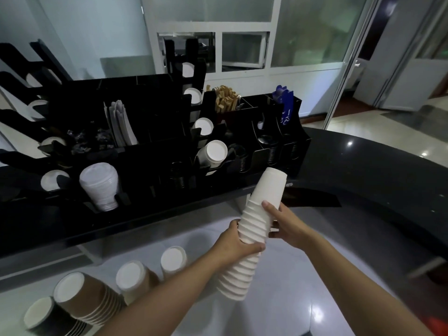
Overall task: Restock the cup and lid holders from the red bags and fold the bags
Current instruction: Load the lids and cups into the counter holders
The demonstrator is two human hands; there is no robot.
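Observation:
A long stack of white paper cups (252, 221) is tilted in mid-air, its closed bottom end pointing up toward the black cup and lid holder (150, 170). My left hand (238, 242) grips the stack around its middle from the left. My right hand (282, 223) holds it from the right, fingers against the ribbed rims. In the holder, a white cup stack (213, 154) lies in one slot and a stack of clear lids (100, 185) stands in another. A bit of red bag (436, 323) shows at the bottom right corner.
Brown and white cup stacks (89, 299) (132, 281) (173, 260) stand at the lower left. Stirrers (226, 98), napkins (120, 124) and blue packets (284, 103) fill upper compartments. A dark curved counter (363, 170) runs right. Glossy tiled floor lies below.

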